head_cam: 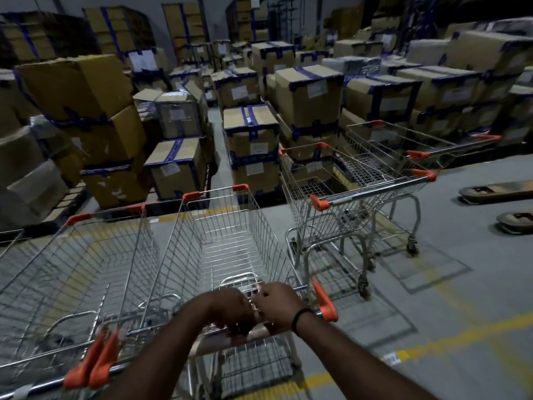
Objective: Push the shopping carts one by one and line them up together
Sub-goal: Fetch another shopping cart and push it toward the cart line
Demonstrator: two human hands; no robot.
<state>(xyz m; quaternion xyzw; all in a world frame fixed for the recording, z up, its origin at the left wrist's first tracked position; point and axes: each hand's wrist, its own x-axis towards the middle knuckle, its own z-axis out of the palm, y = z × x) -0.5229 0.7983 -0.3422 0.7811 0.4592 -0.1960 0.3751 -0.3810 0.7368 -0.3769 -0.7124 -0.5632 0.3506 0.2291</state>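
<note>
Both my hands grip the handle of a wire shopping cart (230, 238) with orange corner caps, straight ahead of me. My left hand (230, 310) and my right hand (278, 306) sit side by side at the middle of its handle bar. Another cart (72, 272) stands close against its left side, parallel to it. To the right, a third cart (346, 192) stands apart at an angle, with a further cart (403, 142) behind it.
Stacks of taped cardboard boxes (253, 134) on pallets fill the space ahead beyond a yellow floor line (432, 345). A narrow aisle (216, 122) runs between the stacks. Pallet jack forks (496, 192) lie on the grey floor at the right.
</note>
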